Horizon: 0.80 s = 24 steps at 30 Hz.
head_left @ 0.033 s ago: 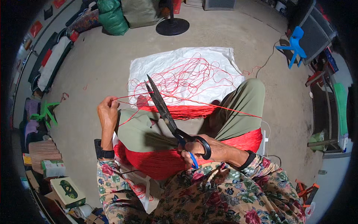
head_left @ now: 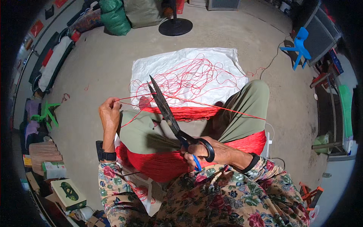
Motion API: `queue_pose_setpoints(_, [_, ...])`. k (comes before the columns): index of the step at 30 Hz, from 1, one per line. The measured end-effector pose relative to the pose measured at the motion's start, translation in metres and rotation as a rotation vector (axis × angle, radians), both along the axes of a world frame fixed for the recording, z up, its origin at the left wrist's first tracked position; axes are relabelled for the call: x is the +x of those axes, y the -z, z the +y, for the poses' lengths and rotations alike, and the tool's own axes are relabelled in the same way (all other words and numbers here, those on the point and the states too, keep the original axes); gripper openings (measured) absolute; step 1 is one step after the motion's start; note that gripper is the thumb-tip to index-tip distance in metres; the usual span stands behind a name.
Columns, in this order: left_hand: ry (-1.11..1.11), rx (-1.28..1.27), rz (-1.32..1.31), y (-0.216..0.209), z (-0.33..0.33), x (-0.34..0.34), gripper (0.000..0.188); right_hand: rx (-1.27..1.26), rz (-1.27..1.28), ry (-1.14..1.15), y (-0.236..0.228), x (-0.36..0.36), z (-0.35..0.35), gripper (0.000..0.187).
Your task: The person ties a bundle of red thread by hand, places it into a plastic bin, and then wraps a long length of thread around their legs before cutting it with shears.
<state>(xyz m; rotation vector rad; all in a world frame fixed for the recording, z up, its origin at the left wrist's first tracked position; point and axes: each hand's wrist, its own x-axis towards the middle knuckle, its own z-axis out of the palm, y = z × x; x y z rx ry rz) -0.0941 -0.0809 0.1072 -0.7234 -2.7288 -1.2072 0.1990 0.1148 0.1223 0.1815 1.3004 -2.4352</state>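
My left hand (head_left: 110,116) is raised beside my left knee, its fingertips pinched on a thin red cord (head_left: 130,97). From there the cord runs right, past the scissor blades, and a strand stretches across to my right knee. Large black scissors (head_left: 169,116) with a blue lining in one handle loop are gripped in my right hand (head_left: 213,150). Their tips point up and away, the blades slightly parted near the cord. A thick red skein of cord (head_left: 162,166) lies across my lap around my thighs, and another stretch of it (head_left: 196,112) passes between my shins.
Loose red cord loops (head_left: 189,77) lie tangled on a white sheet (head_left: 151,64) on the floor ahead. Farther off stand a round black base (head_left: 175,27), a green sack (head_left: 114,19) and a blue chair (head_left: 300,46). Boxes (head_left: 68,193) are stacked at the left.
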Motion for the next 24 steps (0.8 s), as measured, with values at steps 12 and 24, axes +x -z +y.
queue_pose_setpoints(12, [-0.069, -0.017, 0.139, -0.002, -0.031, 0.017, 0.013, 0.03, 0.027, -0.041, -0.007, -0.002, -0.001, 0.037])
queue_pose_setpoints(24, [-0.091, 0.001, 0.281, -0.004, -0.057, 0.066, 0.008, 0.089, 0.036, -0.073, -0.013, 0.005, -0.001, 0.033])
